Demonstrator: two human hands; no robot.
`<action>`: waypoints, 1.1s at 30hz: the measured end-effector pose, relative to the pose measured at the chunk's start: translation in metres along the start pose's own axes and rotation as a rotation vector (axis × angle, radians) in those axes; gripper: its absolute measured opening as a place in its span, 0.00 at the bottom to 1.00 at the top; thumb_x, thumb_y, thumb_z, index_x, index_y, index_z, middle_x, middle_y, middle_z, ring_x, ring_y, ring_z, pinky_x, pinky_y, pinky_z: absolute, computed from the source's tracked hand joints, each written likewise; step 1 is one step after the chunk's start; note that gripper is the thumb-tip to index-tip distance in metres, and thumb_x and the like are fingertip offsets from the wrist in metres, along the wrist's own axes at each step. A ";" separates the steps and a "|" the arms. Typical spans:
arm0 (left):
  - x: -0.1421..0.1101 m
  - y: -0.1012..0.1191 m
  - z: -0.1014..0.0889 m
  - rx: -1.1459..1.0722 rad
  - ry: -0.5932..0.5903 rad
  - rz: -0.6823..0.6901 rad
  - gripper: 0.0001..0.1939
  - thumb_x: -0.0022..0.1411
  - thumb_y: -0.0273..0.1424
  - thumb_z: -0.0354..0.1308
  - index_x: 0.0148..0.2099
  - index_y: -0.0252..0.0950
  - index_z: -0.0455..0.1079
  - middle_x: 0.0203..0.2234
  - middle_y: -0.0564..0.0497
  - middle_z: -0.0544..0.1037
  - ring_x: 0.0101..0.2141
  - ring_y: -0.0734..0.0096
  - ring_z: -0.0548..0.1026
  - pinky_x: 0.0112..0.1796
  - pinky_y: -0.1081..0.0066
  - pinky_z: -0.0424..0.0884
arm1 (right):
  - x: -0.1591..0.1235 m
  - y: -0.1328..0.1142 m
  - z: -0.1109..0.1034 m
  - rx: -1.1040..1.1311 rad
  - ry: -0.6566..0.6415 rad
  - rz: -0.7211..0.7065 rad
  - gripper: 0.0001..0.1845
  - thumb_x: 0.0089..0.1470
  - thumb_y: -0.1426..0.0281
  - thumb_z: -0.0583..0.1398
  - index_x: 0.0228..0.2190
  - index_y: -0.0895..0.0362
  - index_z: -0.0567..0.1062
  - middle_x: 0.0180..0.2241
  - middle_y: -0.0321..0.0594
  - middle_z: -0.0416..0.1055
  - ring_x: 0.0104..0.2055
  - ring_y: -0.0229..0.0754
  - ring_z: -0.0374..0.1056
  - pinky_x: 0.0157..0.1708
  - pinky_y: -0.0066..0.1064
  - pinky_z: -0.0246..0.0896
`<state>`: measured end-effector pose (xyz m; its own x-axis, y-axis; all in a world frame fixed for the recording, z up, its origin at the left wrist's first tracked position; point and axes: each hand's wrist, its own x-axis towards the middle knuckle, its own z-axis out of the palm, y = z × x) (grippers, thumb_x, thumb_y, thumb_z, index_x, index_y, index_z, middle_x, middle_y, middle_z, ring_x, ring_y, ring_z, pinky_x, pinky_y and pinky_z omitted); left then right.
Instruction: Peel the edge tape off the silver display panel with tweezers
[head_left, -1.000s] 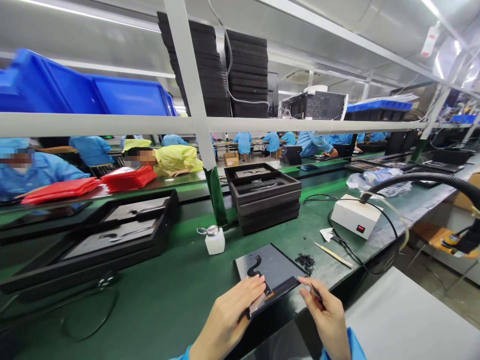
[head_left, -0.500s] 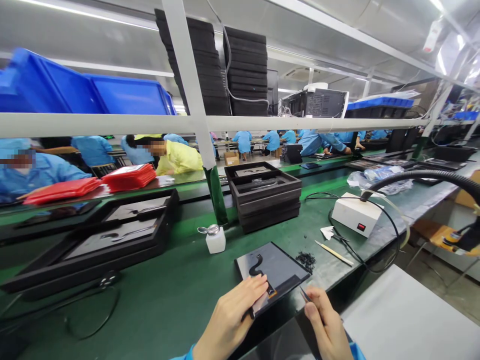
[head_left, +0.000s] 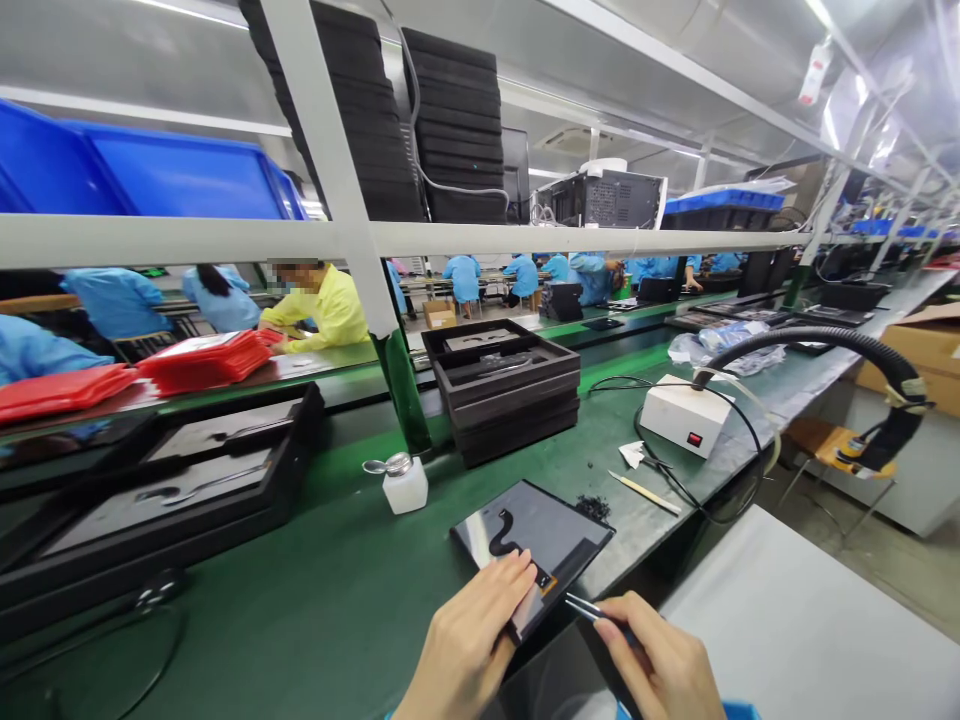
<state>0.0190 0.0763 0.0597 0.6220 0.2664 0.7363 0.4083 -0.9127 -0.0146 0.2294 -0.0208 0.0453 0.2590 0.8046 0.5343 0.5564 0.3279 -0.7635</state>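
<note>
A dark flat display panel (head_left: 551, 530) with a black curved flex cable (head_left: 501, 530) on its back lies at the bench's front edge. My left hand (head_left: 472, 625) grips its near left part, fingers flat on top near an orange-edged strip, thumb down by the near edge. In my right hand (head_left: 656, 650) is a pair of metal tweezers (head_left: 589, 607), closed on by thumb and fingers. The tweezer tips point left, close to the panel's near edge; whether they touch it I cannot tell. Small black scraps (head_left: 594, 507) lie in a pile behind the panel.
A white pump bottle (head_left: 406, 487) and stacked black trays (head_left: 510, 400) stand behind the panel. To the right are a yellow stick tool (head_left: 643, 493) and a white box with a black hose (head_left: 686, 415). More black trays (head_left: 292, 470) lie left. People sit across the bench.
My right hand has brought the tweezers leftward to the panel's near edge, and their tips now show clearly. My left hand stays on the panel. The camera view has turned right.
</note>
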 end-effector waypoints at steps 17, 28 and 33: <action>0.002 0.008 0.004 0.117 -0.006 0.044 0.25 0.58 0.15 0.43 0.55 0.30 0.69 0.50 0.45 0.79 0.53 0.70 0.75 0.56 0.72 0.66 | 0.003 -0.001 -0.017 -0.287 -0.112 -0.219 0.15 0.67 0.65 0.51 0.35 0.53 0.75 0.26 0.36 0.77 0.24 0.39 0.75 0.22 0.24 0.64; 0.002 0.009 0.005 0.125 0.002 0.055 0.24 0.59 0.15 0.45 0.54 0.30 0.70 0.50 0.45 0.79 0.53 0.69 0.74 0.57 0.72 0.64 | 0.003 -0.006 -0.017 -0.365 -0.104 -0.224 0.17 0.68 0.65 0.49 0.33 0.53 0.74 0.25 0.36 0.76 0.23 0.38 0.75 0.24 0.23 0.65; -0.003 0.007 0.007 0.106 -0.002 0.046 0.24 0.59 0.16 0.45 0.56 0.30 0.69 0.51 0.44 0.78 0.54 0.69 0.73 0.58 0.72 0.64 | 0.002 -0.004 -0.016 -0.337 -0.092 -0.188 0.18 0.68 0.64 0.49 0.31 0.53 0.74 0.24 0.36 0.77 0.22 0.38 0.74 0.24 0.24 0.65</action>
<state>0.0248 0.0712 0.0522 0.6430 0.2254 0.7319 0.4474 -0.8863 -0.1201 0.2399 -0.0288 0.0553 0.0642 0.7919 0.6072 0.8194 0.3055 -0.4850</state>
